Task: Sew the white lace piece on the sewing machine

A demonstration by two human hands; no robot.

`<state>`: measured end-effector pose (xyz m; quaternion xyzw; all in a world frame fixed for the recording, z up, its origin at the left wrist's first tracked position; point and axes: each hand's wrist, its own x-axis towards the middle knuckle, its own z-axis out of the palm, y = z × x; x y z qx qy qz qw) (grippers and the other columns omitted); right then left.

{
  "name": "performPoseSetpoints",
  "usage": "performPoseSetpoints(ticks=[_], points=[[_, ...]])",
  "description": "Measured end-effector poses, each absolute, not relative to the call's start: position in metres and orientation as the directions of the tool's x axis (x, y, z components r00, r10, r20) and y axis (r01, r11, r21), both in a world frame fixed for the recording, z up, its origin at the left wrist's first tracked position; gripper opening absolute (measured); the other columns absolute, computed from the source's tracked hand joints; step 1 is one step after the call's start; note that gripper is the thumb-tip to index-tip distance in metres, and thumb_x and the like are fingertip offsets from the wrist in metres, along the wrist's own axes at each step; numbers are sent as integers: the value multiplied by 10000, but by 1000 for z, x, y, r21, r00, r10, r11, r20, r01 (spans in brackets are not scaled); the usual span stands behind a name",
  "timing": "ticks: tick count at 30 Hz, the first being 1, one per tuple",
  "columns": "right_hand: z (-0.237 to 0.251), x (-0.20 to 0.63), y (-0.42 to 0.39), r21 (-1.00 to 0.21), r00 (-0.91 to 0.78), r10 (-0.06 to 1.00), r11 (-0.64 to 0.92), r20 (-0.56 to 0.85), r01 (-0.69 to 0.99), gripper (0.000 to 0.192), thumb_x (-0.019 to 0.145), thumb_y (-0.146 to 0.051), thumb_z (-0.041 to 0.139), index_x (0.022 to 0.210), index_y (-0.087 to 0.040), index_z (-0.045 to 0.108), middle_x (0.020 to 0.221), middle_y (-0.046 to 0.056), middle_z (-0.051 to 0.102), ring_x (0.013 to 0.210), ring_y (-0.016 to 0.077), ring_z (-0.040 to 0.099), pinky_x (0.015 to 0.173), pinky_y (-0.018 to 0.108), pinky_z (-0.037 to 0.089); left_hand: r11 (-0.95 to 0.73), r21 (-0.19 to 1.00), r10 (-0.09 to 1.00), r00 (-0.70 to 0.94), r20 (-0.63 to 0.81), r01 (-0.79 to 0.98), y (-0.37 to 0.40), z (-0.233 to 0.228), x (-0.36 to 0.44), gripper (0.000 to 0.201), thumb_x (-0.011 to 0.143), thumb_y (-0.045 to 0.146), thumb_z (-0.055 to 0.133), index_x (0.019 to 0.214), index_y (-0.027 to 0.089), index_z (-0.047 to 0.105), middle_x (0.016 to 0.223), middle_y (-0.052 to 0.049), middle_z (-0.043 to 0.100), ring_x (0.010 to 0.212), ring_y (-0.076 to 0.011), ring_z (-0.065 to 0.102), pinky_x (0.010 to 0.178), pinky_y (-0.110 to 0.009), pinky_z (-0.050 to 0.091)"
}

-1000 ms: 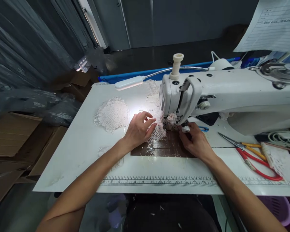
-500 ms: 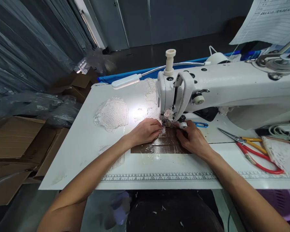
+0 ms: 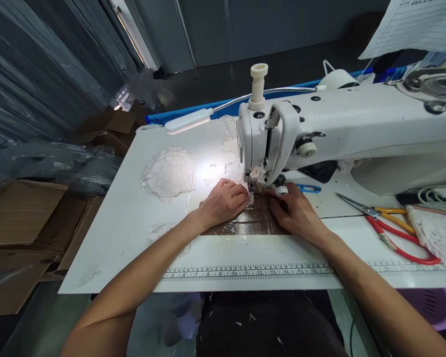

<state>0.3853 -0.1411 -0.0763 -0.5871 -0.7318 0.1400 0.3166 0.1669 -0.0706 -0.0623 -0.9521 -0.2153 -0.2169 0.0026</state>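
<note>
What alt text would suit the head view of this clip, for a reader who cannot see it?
Two bare hands, left hand and right hand, press a small piece of white lace under the needle of a white industrial sewing machine on a white table. A round pile of white lace lies to the left under a gooseneck lamp; red and yellow-handled scissors lie to the right.

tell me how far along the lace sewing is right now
Seemingly done: a round lace piece lies apart under the lamp, with more lace behind the sewing machine. In hand: the left hand and right hand press a small lace piece at the needle. Possibly left: lace beside the scissors.
</note>
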Motion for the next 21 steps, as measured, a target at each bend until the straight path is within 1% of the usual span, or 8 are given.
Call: performPoseSetpoints(ticks=[5,8,11,12,14,17,19,21], points=[[-76,386,-140,-533,-196,931,339,307,775,301,899,-258,464,1081,-220,701,992,91,618,794,214,596,698,344,482,-928,-26,338,871,356,371,-72,-58,164,196,970,235,457,950,181,644,982,-48,682,851,-153,619,919,-384,454],[-75,382,-142,-416,-311,905,411,289,811,351,926,-267,446,1206,-263,659,987,94,621,770,202,589,669,325,467,-940,-49,302,891,339,337,-72,-58,161,190,963,219,457,966,187,645,1002,-49,678,865,-156,621,963,-410,441],[-75,380,-143,-324,-390,877,469,280,822,373,915,-250,461,1239,-304,640,1061,104,587,841,216,589,717,345,477,-945,-46,290,892,347,325,-72,-58,159,203,962,207,448,927,190,647,1017,-45,678,896,-157,624,1005,-435,416],[-73,380,-143,-336,-395,876,474,277,814,374,914,-251,463,1241,-308,637,1077,105,579,858,219,590,725,350,484,-944,-38,293,887,357,328,-72,-58,158,205,960,206,448,916,190,647,1022,-43,678,898,-155,623,1011,-436,410],[-68,385,-141,-425,-371,890,454,266,783,364,926,-264,445,1233,-286,639,1054,101,585,846,213,598,707,345,498,-938,-18,313,869,384,346,-73,-55,156,202,953,207,457,896,185,649,1010,-44,680,875,-154,617,983,-426,424],[-55,400,-139,-561,-297,917,398,266,726,327,942,-283,416,1137,-231,673,1012,93,616,844,209,609,721,342,510,-941,16,319,871,375,338,-75,-50,152,199,934,209,475,850,170,651,940,-53,680,807,-159,597,869,-397,458],[-48,415,-138,-554,-238,928,363,285,750,314,938,-304,427,1109,-213,674,1034,98,629,888,225,614,785,365,504,-956,39,286,901,327,289,-75,-49,149,198,926,177,470,844,161,650,914,-59,674,791,-159,588,810,-371,465],[-46,430,-138,-476,-189,933,321,305,819,348,930,-342,441,1167,-196,651,1063,116,626,903,244,617,798,381,500,-965,62,261,921,290,254,-75,-51,147,218,929,112,443,867,149,649,925,-71,668,813,-158,590,766,-333,473]])
